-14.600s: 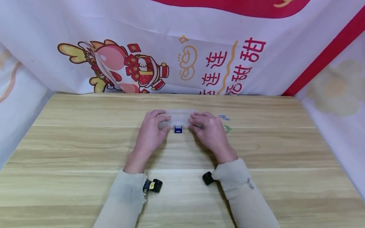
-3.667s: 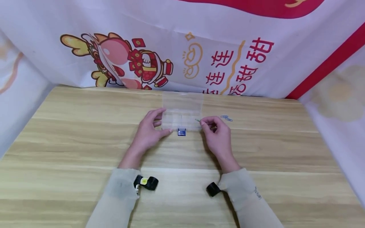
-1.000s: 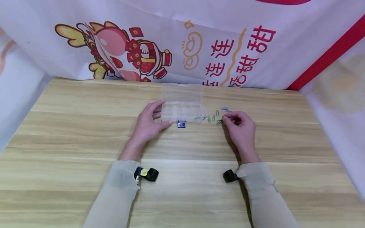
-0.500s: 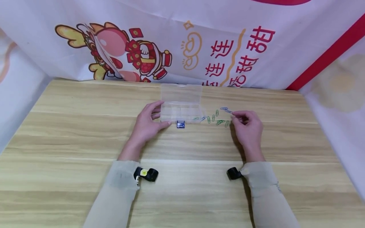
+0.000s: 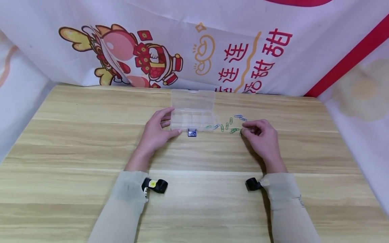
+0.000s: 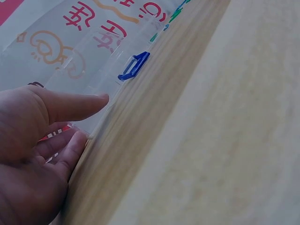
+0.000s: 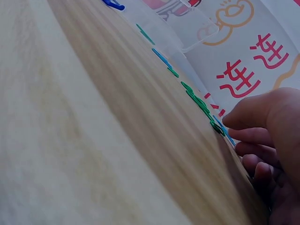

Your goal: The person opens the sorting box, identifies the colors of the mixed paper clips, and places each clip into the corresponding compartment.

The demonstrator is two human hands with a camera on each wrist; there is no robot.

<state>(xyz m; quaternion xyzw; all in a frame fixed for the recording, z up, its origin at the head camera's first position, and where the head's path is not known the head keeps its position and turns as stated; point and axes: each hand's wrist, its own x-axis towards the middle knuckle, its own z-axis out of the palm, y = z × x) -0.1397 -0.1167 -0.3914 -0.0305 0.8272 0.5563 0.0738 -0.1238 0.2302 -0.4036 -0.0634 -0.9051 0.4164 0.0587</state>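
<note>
A clear plastic box (image 5: 192, 118) with compartments lies with its lid (image 5: 192, 100) raised at the back and its blue latch (image 5: 192, 132) in front. My left hand (image 5: 158, 130) holds its left end, the thumb along the front and the fingers at the side and back corner. A green paper clip (image 5: 208, 127) shows in the box's front right corner. My right hand (image 5: 262, 135) is low over the table, thumb and forefinger bent with a small gap, right at a partly hidden green paper clip (image 7: 217, 127). Its other fingers are curled under.
Several green paper clips (image 5: 227, 126) lie between the box and my right hand. A blue paper clip (image 5: 216, 127) is close by the box's right end, and blue clips (image 5: 238, 116) lie farther back. A printed cloth (image 5: 194, 50) hangs behind the wooden table (image 5: 200, 202).
Since 3.7 seconds ago my right hand has gone from the box to the clips on the right, leaving a green clip in the box. In the last half second it shifted slightly left and nearer.
</note>
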